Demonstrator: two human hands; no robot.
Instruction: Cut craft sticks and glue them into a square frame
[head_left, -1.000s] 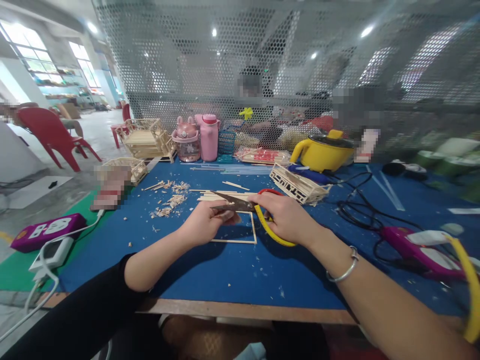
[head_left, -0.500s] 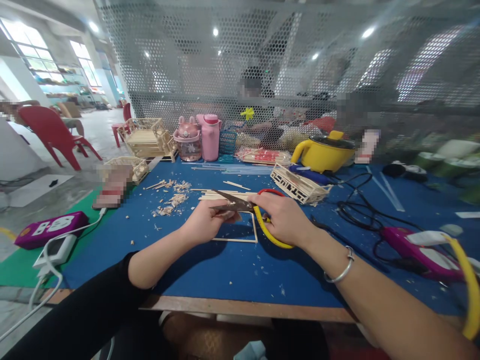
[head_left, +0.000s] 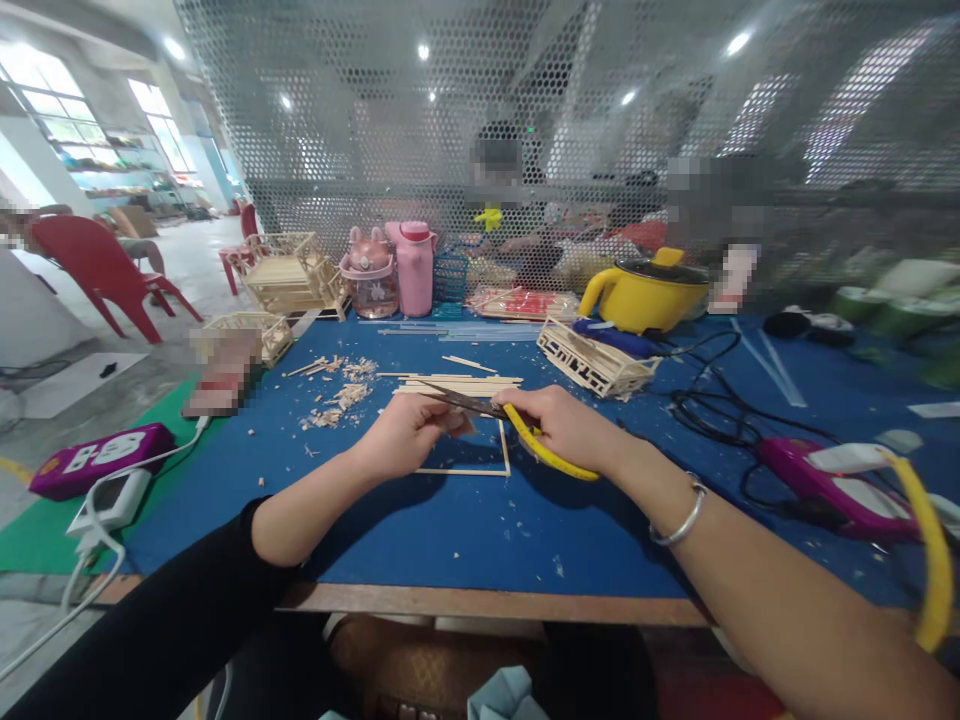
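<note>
My right hand (head_left: 574, 425) is wrapped round the handles of a pair of scissors (head_left: 541, 450) with yellow grips. The dark blades point left, only slightly apart, over my left hand (head_left: 401, 437). That hand is closed, thumb against curled fingers; whatever it pinches is hidden by the fingers and blades. Beneath both hands lies a rectangular frame of thin wooden sticks (head_left: 469, 471), partly covered by my left hand. Just behind them rests a row of loose wooden sticks (head_left: 480, 381).
Wood scraps (head_left: 346, 390) litter the blue mat left of the sticks. A small stick-built crate (head_left: 592, 360) and a yellow pot (head_left: 649, 300) stand back right, near black cables (head_left: 694, 415). A pink bottle (head_left: 415, 275) and larger stick model (head_left: 292, 280) are behind, before a perforated screen.
The scissor blades have come closer together, and the red grip is now hidden. My left hand has shifted slightly left. The whole view has moved a little.
</note>
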